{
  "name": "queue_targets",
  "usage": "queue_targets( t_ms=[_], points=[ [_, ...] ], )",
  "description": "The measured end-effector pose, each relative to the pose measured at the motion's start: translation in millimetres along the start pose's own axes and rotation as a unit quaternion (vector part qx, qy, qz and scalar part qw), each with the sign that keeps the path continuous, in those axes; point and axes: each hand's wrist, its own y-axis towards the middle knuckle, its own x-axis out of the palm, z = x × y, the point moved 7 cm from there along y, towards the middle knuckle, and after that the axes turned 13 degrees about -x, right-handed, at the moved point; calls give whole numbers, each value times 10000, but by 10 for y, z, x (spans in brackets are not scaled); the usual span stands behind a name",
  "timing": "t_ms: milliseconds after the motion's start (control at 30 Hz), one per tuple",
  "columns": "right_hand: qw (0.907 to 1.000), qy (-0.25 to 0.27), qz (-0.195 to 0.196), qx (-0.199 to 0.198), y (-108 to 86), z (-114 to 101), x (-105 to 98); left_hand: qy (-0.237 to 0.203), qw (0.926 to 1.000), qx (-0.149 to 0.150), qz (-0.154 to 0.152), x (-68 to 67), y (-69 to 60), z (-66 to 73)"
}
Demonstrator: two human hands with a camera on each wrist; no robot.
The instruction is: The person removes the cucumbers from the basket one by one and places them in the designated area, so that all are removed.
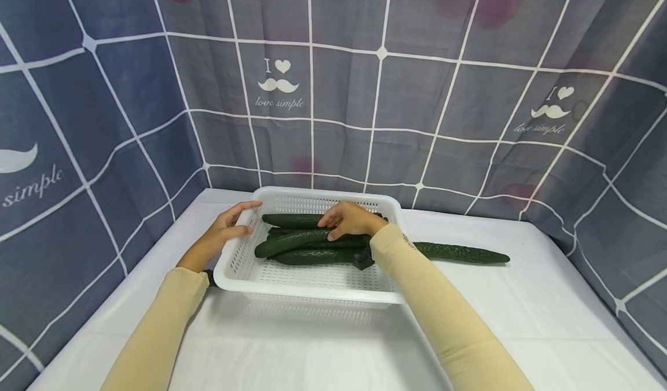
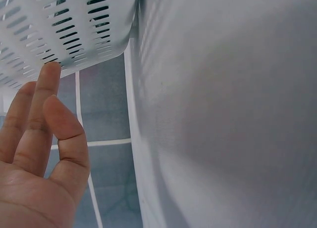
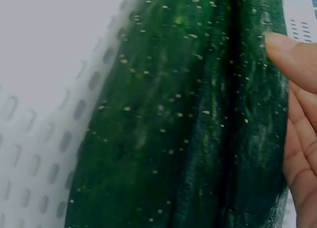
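Several dark green cucumbers (image 1: 312, 256) lie side by side in a white perforated plastic basket (image 1: 312, 291). My right hand (image 1: 351, 218) reaches in over them, palm down. In the right wrist view, its thumb and fingers pinch the outermost cucumber (image 3: 257, 119) from both sides. My left hand (image 1: 231, 223) is at the basket's left end, fingers spread, with fingertips by the rim. From the left wrist view, the left hand (image 2: 42, 134) has mostly straight fingers against or near the slotted wall. The right sleeve hides part of the basket's right side.
One more cucumber (image 1: 464, 253) lies on the white tablecloth (image 1: 552, 298) right of the basket, its left end hidden behind the right forearm. A grey-blue checked curtain (image 1: 344, 84) hangs behind the basket and along both sides of the table.
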Motion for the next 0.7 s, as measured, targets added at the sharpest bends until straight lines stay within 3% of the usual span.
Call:
queue_targets(
  t_ms=[367,700],
  points=[
    [9917,-1232,-254,-279,19,-106,102,-28,10000,-5,-11,10,11,-9],
    [9897,-1415,-145,-169,15,-103,135,-69,10000,60,-10,4,17,3]
  ],
)
